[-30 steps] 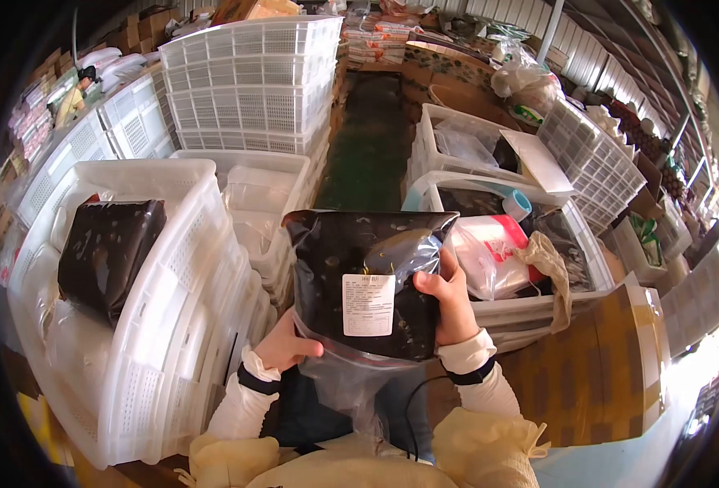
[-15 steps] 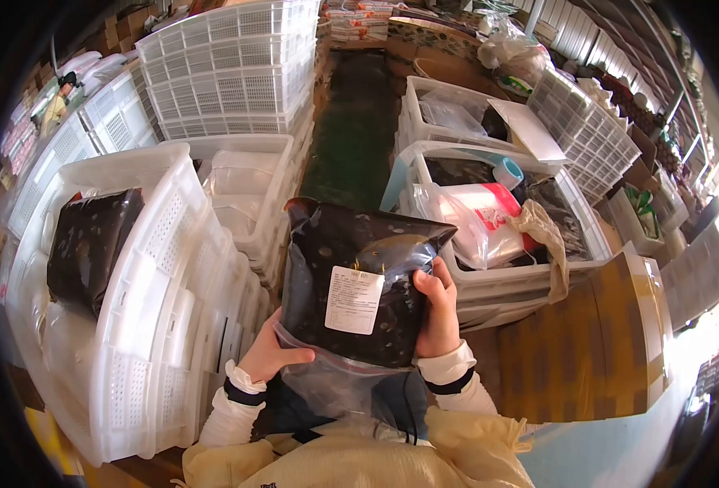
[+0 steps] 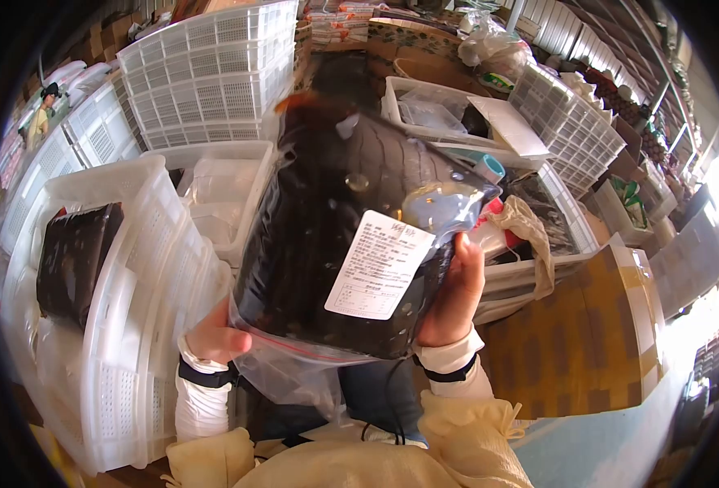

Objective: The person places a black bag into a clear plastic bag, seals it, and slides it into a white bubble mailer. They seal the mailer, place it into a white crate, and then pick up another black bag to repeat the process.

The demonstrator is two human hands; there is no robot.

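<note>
A dark, glossy filled plastic bag (image 3: 310,244) with a white printed label (image 3: 380,264) is held up before me, tilted. My left hand (image 3: 217,332) grips its lower left edge, thumb on the front near the red zip line. My right hand (image 3: 454,293) is wrapped around the right side, its fingers mostly behind the bag. Below the zip line hangs the loose clear end of the bag (image 3: 294,386). A similar dark bag (image 3: 79,260) lies in the white crate (image 3: 136,325) to my left.
Stacked white crates (image 3: 205,73) stand at the back left. On the right, a crate (image 3: 575,207) holds a tape roll (image 3: 489,168), a cloth (image 3: 530,232) and bags. A taped cardboard box (image 3: 571,333) sits nearer. A person (image 3: 41,118) is visible far left.
The dark bag has come up closer to the camera and tilted, its right side higher. Both hands moved with it, the left one outward to the left. My view has shifted slightly.
</note>
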